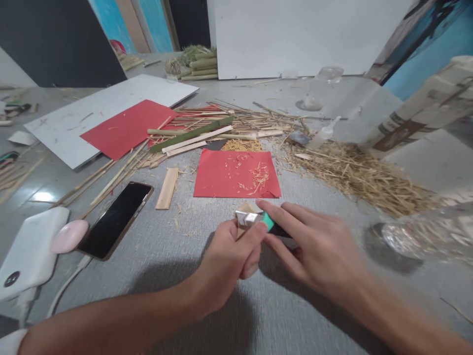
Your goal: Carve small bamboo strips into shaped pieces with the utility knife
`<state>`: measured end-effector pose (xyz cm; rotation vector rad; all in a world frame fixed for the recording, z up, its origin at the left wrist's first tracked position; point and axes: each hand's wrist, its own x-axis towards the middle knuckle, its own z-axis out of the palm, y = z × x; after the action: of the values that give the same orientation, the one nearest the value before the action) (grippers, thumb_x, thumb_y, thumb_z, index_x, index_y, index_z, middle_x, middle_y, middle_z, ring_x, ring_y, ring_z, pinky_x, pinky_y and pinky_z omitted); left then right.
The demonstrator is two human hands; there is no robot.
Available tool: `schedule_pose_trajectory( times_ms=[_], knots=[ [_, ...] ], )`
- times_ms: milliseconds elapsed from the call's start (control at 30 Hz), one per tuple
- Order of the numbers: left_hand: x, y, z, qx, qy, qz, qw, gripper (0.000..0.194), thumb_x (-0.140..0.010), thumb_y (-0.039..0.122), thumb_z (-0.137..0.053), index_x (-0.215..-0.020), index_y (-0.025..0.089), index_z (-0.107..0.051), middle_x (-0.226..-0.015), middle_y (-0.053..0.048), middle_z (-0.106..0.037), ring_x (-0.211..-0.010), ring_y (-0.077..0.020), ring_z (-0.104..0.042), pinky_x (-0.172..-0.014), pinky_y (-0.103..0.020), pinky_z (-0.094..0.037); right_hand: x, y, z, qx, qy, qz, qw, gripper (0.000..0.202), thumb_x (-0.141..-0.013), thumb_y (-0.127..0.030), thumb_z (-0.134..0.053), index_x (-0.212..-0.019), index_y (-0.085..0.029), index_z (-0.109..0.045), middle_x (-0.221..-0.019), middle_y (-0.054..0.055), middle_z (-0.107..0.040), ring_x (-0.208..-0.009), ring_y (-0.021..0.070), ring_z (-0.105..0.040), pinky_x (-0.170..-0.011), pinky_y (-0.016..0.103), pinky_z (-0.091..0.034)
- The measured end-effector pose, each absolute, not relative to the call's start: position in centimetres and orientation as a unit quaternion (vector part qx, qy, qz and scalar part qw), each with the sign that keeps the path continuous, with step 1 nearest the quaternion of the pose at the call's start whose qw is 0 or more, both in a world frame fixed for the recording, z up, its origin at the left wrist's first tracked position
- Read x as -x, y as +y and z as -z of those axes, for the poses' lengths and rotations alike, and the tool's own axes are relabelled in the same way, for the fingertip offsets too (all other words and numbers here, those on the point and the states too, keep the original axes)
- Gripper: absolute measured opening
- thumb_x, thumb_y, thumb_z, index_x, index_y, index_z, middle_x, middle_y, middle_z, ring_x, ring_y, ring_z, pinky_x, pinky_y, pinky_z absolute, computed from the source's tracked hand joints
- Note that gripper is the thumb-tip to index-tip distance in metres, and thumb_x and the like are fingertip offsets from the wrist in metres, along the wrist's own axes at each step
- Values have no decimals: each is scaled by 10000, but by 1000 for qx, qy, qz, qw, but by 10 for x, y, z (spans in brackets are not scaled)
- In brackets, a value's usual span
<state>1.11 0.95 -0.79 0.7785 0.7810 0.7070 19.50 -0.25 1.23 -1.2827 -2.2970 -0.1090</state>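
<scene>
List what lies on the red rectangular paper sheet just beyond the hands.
Thin, pale, curly shavings lie scattered on the red paper sheet, thickest toward its right; the surface beneath them is hidden.

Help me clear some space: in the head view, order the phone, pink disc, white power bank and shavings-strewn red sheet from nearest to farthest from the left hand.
From the left hand:
1. Red sheet, just ahead.
2. Phone, to the left.
3. Pink disc, at the phone's left edge.
4. White power bank, farthest left of the four.
</scene>
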Motion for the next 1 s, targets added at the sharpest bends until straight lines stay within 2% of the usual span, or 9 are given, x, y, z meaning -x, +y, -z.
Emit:
schedule_pose_trajectory(
  times_ms=[133,467,700,833,1000],
  knots=[
    [-8,12,6,-351,338,-330,809,467,-940,498,-787,-779,224,-444,-522,139,-296,-453,-40,-136,-427,-195,-184,-202,1,-12,455,-859,18,235,363,-1106,-352,-508,-1371,-146,-648,-967,72,-772,-766,223,-751,-631,334,-515],
    [-9,12,7,-393,357,-326,782,434,-992,427,-712,-715,212,-456,-529,113,-336,-456,-43,-194,-438,-208,-212,-202,-2,-13,457,-857,20,237,367,-1089,-331,-539,-1400,-158,-632,-927,38,-731,-748,212,-720,-630,346,-484],
    [-8,10,11,-438,365,-321,756,489,-1030,447,-630,-646,207,-445,-494,97,-346,-444,-42,-207,-433,-205,-204,-204,-2,-16,450,-861,19,235,374,-1103,-344,-525,-1415,-164,-628,-932,29,-732,-749,210,-711,-645,350,-491],
    [-10,7,9,-411,367,-335,765,453,-1018,462,-636,-683,221,-447,-472,114,-325,-418,-46,-191,-412,-206,-199,-200,-4,-16,453,-859,42,236,359,-1117,-330,-503,-1395,-147,-637,-952,42,-745,-769,213,-721,-651,349,-504],
    [-11,6,8,-391,377,-346,765,507,-1010,498,-638,-639,224,-428,-458,108,-319,-403,-45,-195,-406,-215,-201,-193,-6,-12,472,-845,71,240,380,-1141,-352,-455,-1358,-114,-657,-882,42,-728,-703,198,-703,-618,337,-491]
  ],
)
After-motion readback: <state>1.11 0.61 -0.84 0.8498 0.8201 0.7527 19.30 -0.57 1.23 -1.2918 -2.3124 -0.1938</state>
